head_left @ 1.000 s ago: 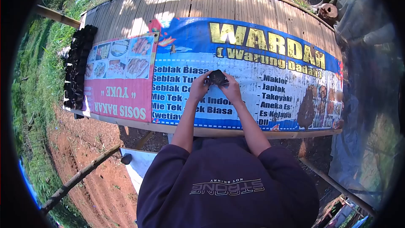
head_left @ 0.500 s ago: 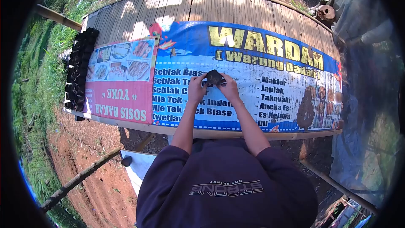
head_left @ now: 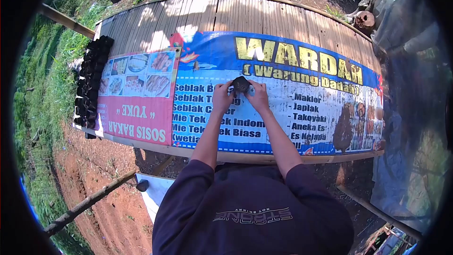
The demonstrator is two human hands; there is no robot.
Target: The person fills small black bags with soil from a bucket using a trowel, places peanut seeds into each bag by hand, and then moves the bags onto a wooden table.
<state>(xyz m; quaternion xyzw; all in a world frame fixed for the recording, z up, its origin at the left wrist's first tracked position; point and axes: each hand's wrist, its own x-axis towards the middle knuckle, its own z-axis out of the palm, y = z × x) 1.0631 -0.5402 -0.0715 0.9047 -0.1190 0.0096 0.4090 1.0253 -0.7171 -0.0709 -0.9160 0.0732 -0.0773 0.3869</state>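
Both hands meet over the middle of the printed banner [head_left: 278, 99]. Between them is a small black seedling bag [head_left: 241, 84], its dark top facing up. The fingers of my left hand [head_left: 222, 97] wrap its left side. On the other side, my right hand [head_left: 257, 97] grips it with bent fingers. The lower part of the bag is partly hidden by the fingers. Similar black seedling bags [head_left: 88, 87] stand packed in rows along the left end of the table.
A bamboo-slat tabletop [head_left: 188, 12] shows beyond the banner. A pink banner [head_left: 137, 113] with food pictures lies at left. Plastic sheeting [head_left: 406, 61] hangs on the right near a cut log [head_left: 364, 19]. A wooden pole [head_left: 89, 203] slants over reddish soil at lower left.
The view has tilted slightly, so the table sits a little lower in the picture. Both hands stay on the bag, with their fingers slightly shifted around it.
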